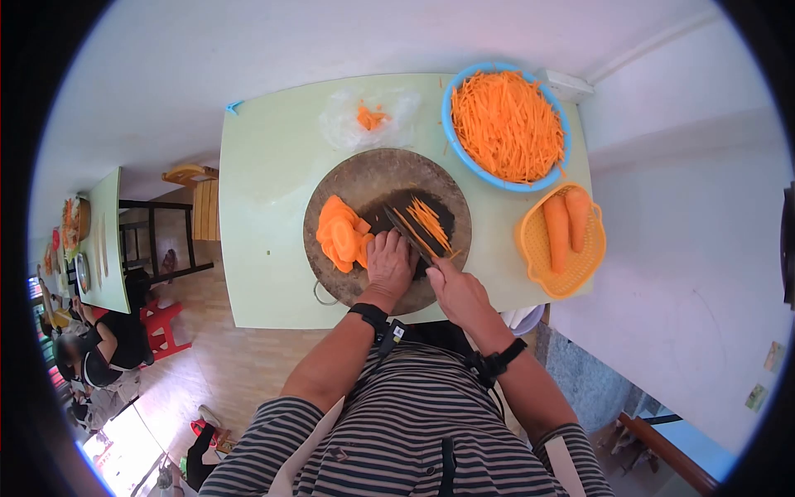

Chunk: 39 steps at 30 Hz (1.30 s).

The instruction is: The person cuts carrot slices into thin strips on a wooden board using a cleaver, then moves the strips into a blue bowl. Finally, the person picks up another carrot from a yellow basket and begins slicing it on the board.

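Observation:
A round wooden chopping board (348, 178) lies on the pale green table, with sliced carrot (338, 234) piled on its left part. My right hand (460, 291) is closed round the handle of a knife (407, 229), whose blade points up and left. Beside the blade, my left hand (391, 263) presses down on the board with its fingers bent together; whatever lies under the fingertips is hidden. Thin carrot strips (428, 222) lie just right of the blade.
A blue basin (450, 132) full of shredded carrot stands at the back right. Two whole carrots (556, 232) lie in a yellow basket (534, 263) at the right. Carrot scraps (371, 117) rest on a plastic bag behind the board. Another person (103, 344) is at the far left.

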{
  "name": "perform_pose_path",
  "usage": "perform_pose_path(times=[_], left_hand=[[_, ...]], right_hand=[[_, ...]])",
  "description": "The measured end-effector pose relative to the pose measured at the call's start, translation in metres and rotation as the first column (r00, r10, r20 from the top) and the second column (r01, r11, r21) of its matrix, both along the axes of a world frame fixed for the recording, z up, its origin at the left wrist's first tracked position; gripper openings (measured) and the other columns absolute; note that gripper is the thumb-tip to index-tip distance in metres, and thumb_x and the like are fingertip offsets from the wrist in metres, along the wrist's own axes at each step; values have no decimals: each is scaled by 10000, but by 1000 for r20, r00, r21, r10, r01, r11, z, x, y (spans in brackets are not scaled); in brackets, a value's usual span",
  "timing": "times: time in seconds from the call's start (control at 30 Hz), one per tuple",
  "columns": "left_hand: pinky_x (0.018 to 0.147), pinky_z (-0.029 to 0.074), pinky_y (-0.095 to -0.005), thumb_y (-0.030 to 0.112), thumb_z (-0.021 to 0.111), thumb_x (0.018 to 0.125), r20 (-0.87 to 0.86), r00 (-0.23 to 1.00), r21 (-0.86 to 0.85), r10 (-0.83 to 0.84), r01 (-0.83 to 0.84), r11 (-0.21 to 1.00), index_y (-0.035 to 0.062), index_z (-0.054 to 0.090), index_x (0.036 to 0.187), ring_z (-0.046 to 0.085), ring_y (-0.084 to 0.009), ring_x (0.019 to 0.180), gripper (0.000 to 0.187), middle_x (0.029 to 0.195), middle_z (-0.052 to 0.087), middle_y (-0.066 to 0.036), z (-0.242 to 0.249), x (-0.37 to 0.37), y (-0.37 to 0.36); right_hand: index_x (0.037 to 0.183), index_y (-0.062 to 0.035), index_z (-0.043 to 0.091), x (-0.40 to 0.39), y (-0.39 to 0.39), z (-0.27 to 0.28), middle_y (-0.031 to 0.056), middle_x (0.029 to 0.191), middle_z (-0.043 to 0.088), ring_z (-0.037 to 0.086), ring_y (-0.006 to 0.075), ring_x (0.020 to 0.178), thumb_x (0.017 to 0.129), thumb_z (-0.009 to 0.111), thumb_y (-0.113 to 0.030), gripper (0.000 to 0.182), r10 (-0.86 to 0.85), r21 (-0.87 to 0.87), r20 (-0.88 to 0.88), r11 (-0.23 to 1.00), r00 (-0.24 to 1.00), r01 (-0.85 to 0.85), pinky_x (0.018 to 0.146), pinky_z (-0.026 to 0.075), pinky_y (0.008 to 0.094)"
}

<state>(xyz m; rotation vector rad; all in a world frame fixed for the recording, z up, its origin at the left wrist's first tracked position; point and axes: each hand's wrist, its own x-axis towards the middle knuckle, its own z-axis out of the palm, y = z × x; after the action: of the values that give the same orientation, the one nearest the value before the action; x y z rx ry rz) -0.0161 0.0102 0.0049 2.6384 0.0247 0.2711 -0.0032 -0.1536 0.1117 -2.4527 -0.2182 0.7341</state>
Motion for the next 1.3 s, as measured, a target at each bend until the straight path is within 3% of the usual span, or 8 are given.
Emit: perform_pose_path(times=[0.07, 0.27, 0.47, 0.77, 0.87, 0.97, 1.2, 1.3], left_hand=[[909, 425, -426, 221, 709, 860, 46, 999, 15, 13, -14, 1000, 70, 661, 1093, 568, -287, 1097, 282, 1193, 630, -71, 1, 1, -1], [906, 435, -415, 181, 696, 882, 105, 994, -37, 39, -35, 999, 68, 657, 1057, 581, -278, 1080, 212, 1170, 632, -60, 5, 3, -3], [921, 441, -443, 150, 731, 832, 78, 996, -75, 37, -31, 997, 49, 655, 1084, 576, -320, 1091, 281, 1179, 635, -92, 3, 2, -2], [952, 430, -460, 135, 741, 756, 15, 1000, -52, 9, -9, 999, 39, 643, 1182, 546, -353, 1141, 447, 1217, 607, -122, 3, -1, 1], [953, 428, -461, 139, 744, 754, 2, 1000, -67, 8, -8, 998, 45, 646, 1177, 545, -348, 1144, 444, 1219, 609, -115, 4, -1, 1], [925, 423, -438, 182, 746, 771, 26, 1000, -19, 9, -8, 1000, 78, 659, 1146, 547, -302, 1115, 399, 1209, 616, -84, 4, -1, 2], [930, 422, -464, 157, 757, 744, -11, 1000, -51, -7, 6, 999, 55, 656, 1163, 541, -329, 1135, 443, 1201, 612, -100, 2, -1, 2], [910, 432, -452, 158, 751, 768, 16, 1000, -20, 1, 0, 1000, 54, 670, 1098, 557, -321, 1107, 355, 1171, 628, -86, 4, 0, 1]], right_hand=[[1268, -81, 599, 7, 6, -8, 269, 880, 709, 684, 487, 848, 1071, 465, -408, 404, -25, 72, 38, 997, 999, 22, 759, 541, 560], [1276, -72, 591, 5, -17, -9, 278, 919, 705, 677, 490, 892, 1068, 489, -371, 379, -196, 274, 10, 944, 981, 185, 781, 540, 545], [1297, -48, 579, -17, -30, 10, 298, 935, 692, 678, 489, 918, 1075, 484, -322, 366, -38, 118, -57, 992, 998, 44, 792, 539, 515], [1300, -54, 578, -27, -27, 15, 291, 944, 704, 683, 483, 920, 1066, 495, -326, 369, -26, 56, -69, 998, 997, 30, 795, 537, 537], [1258, -62, 582, -29, -27, 13, 238, 921, 723, 695, 452, 853, 1064, 503, -354, 360, -14, 63, 4, 998, 1000, 13, 735, 544, 539], [1259, -58, 577, -28, -26, 14, 235, 924, 724, 696, 450, 854, 1063, 503, -361, 368, 2, 46, -3, 999, 1000, -1, 735, 543, 540], [1290, -69, 579, -7, -6, 13, 276, 929, 710, 682, 480, 879, 1062, 496, -339, 363, 14, -21, -44, 1000, 999, -15, 759, 532, 550], [1268, -93, 588, 4, 2, -2, 249, 916, 720, 690, 467, 870, 1068, 475, -405, 387, 30, -42, -31, 999, 999, -31, 752, 540, 551]])
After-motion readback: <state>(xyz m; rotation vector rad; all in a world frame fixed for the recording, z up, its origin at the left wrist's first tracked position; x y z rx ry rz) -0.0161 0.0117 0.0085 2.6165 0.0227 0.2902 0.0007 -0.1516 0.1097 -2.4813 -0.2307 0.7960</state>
